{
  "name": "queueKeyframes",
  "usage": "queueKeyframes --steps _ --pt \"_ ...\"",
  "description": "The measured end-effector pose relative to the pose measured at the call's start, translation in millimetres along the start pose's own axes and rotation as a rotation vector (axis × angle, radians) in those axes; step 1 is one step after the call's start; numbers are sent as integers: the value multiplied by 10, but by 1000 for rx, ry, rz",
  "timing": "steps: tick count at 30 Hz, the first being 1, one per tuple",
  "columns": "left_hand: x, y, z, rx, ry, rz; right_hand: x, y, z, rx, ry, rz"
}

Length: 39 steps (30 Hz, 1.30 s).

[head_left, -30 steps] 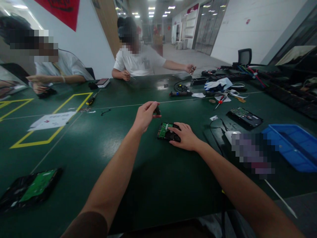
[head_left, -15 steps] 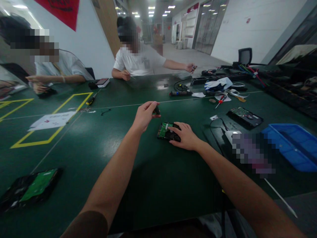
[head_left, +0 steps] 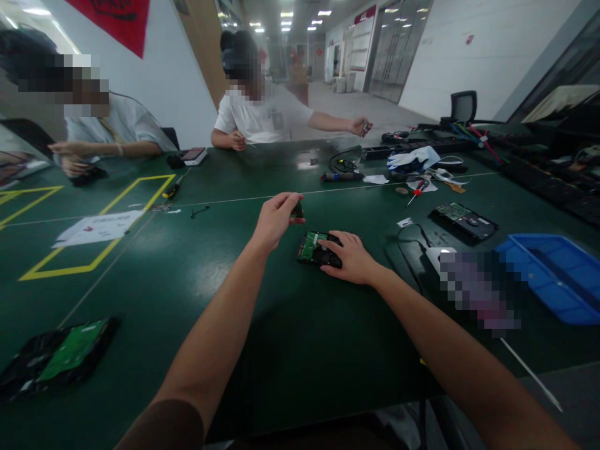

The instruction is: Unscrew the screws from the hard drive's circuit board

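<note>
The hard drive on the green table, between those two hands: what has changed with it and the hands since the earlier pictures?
Nothing visibly changed. The left hand still pinches a small dark object, the right hand still rests on the hard drive, and the drive stayed put.

No wording can be made out for certain. Dark brush-like characters stand on the red banner [head_left: 122, 28] in the upper left of the frame, cut by the top edge. Faint print and a small reddish mark lie on the sheet of paper [head_left: 103, 227] at the left. A blurred print is on the white shirt [head_left: 276, 117] at upper centre, and pale lettering too small to read is on the dark red sign [head_left: 365, 15] at upper right
</note>
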State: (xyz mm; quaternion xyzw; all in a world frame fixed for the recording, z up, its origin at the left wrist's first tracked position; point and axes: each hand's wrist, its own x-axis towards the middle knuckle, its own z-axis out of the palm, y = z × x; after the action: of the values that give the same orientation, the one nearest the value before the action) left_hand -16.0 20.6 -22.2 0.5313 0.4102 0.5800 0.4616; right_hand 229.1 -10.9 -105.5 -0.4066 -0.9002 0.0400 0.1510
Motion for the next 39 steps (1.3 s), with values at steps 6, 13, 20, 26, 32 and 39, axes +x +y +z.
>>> queueKeyframes --steps 6,13,20,26,32,39 --pt "-22 28 17 37 -68 22 -1 -4 0 -7 6 -9" --pt "-9 -9 22 26 -35 32 -2 0 -10 -9 8 -9" --pt "5 -33 34 18 -5 34 4 -7 -7 -4 6 -5" --pt "-24 26 33 47 -28 26 2 -2 2 3 10 -11" --pt "-53 81 31 19 -54 -21 -3 6 4 2 7 -10" --pt "-73 130 47 -108 -122 -139 -4 -4 0 1 10 -3"
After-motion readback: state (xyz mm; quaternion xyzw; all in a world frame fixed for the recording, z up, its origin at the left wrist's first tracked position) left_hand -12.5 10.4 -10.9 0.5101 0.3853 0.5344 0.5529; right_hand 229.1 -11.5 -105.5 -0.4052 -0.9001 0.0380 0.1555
